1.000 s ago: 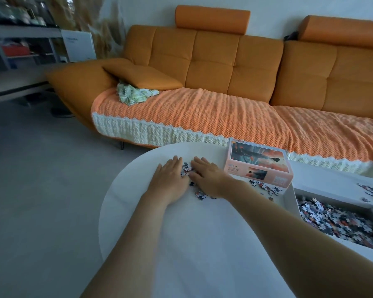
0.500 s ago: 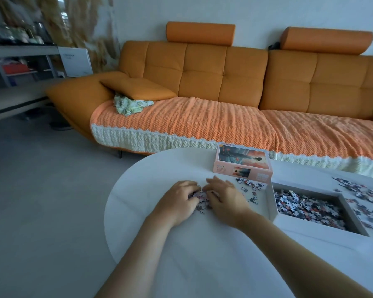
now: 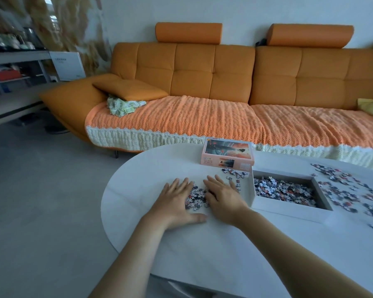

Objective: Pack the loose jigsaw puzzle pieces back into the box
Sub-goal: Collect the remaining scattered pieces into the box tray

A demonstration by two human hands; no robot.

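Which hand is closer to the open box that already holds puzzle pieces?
The right hand. It lies flat just beside the left wall of the open box; the left hand lies farther off, beyond the small pile of pieces between the hands.

Soft daylight fills the room, rather dim and flat, with a cool grey cast. The brightest patch is a window (image 3: 53, 18) in the upper left corner, half hidden and washed out. The white bench (image 3: 151, 166) reads pale lilac-grey and shows no hard glare. Only faint, blurred shadows lie on it beside the forearms (image 3: 138, 252). Inside the open box (image 3: 289, 208) the walls are shaded. The wide lens bows the back of the sofa (image 3: 202, 67) and tilts the shelf (image 3: 17, 58) at the left, and the forearms look stretched toward the bottom edge. The loose puzzle pieces (image 3: 353, 190) near the right edge are smeared, and the upper left corner is soft.
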